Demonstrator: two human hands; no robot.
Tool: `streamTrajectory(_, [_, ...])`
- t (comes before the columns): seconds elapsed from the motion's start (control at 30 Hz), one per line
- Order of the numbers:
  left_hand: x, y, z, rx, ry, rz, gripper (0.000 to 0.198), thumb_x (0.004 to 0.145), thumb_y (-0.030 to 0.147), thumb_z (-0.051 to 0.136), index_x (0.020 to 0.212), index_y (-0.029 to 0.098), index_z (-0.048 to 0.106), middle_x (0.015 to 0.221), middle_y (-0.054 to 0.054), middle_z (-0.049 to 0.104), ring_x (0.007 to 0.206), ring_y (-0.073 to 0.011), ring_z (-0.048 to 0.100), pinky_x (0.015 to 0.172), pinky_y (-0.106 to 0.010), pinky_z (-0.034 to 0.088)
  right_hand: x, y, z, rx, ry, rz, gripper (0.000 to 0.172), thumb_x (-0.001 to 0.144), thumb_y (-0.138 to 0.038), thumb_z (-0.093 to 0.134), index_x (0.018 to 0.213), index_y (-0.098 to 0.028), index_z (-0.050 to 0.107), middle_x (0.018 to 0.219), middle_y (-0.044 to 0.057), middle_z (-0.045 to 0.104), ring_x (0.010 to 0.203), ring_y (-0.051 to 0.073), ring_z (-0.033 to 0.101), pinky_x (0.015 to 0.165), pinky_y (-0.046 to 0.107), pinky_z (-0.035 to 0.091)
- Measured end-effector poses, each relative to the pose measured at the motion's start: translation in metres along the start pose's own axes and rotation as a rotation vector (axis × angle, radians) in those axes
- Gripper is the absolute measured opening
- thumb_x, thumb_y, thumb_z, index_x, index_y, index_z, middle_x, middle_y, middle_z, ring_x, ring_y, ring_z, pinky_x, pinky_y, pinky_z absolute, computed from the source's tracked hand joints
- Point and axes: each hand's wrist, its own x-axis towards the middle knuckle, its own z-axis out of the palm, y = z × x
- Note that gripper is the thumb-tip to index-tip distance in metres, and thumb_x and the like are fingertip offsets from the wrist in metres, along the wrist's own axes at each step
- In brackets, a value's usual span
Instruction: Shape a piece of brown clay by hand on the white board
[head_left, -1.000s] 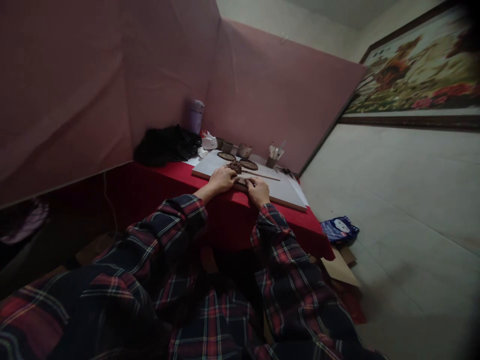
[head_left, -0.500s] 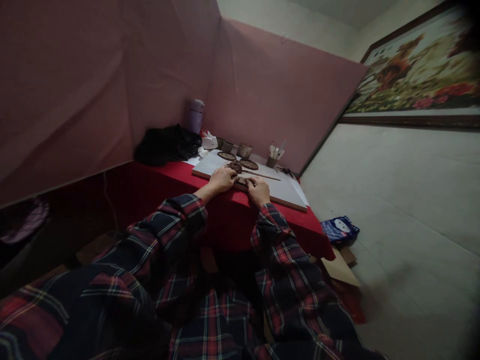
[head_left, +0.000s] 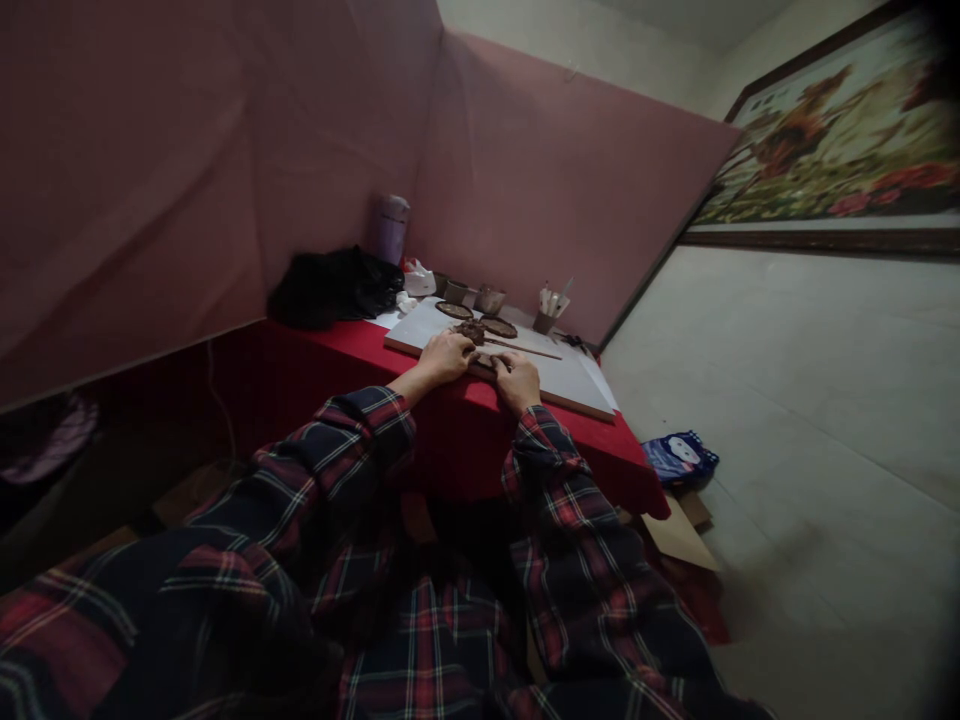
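Observation:
Both my hands rest at the near edge of a white board (head_left: 570,380) lying on a red-covered table (head_left: 450,440). My left hand (head_left: 444,357) has its fingers curled, close to a dark brown clay lump (head_left: 472,332). My right hand (head_left: 516,379) is closed on a small dark piece that I cannot name. Two flat brown discs (head_left: 498,327) and a thin wooden stick (head_left: 525,349) lie on the board beyond my hands.
Small cups (head_left: 489,299), a holder with tools (head_left: 546,318), a purple bottle (head_left: 391,228) and a black bag (head_left: 334,288) stand at the table's back by pink partition walls. A blue packet (head_left: 681,456) and cardboard (head_left: 679,535) lie on the floor at right.
The view has shifted very slightly. My hands stay at the same spot on the board's near edge.

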Motion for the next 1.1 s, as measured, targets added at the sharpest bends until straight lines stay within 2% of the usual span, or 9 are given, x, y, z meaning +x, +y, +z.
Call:
streamTrajectory(0.3, [0.0,0.001,-0.001,0.045,-0.035,-0.014,0.027,0.087,0.032,0.053,0.1,0.021,0.073,0.105,-0.008,0.071,0.104,-0.0222,0.059,0.09,-0.031,0.044,0.0,0.001,0.001,0.004,0.016,-0.012,0.022,0.088,-0.026,0.052,0.093,-0.02,0.073,0.104,0.007,0.069,0.098,0.019,0.06,0.09,0.03,0.043])
streamTrajectory(0.73, [0.0,-0.001,-0.001,0.026,-0.027,-0.012,0.028,0.088,0.029,0.048,0.093,0.02,0.074,0.097,-0.009,0.071,0.094,-0.0207,0.061,0.084,-0.029,0.045,0.0,0.002,0.002,0.013,0.025,-0.015,0.022,0.087,-0.026,0.052,0.091,-0.02,0.073,0.102,0.007,0.07,0.096,0.021,0.061,0.089,0.032,0.044])
streamTrajectory(0.97, [0.003,-0.002,-0.001,-0.015,-0.01,-0.016,0.031,0.083,0.025,0.053,0.106,0.017,0.072,0.109,-0.013,0.069,0.1,-0.0261,0.061,0.087,-0.035,0.047,0.002,0.005,0.003,0.112,0.029,0.005,0.022,0.085,-0.026,0.053,0.093,-0.019,0.073,0.103,0.007,0.07,0.099,0.02,0.061,0.093,0.033,0.044])
streamTrajectory(1.1, [0.01,-0.003,0.0,-0.116,-0.005,0.024,0.033,0.077,0.017,0.057,0.106,0.017,0.071,0.111,-0.009,0.069,0.101,-0.0215,0.061,0.09,-0.03,0.048,0.004,0.009,0.005,0.158,0.106,0.023,0.022,0.077,-0.025,0.062,0.096,-0.018,0.072,0.105,0.008,0.067,0.1,0.021,0.061,0.096,0.034,0.045])
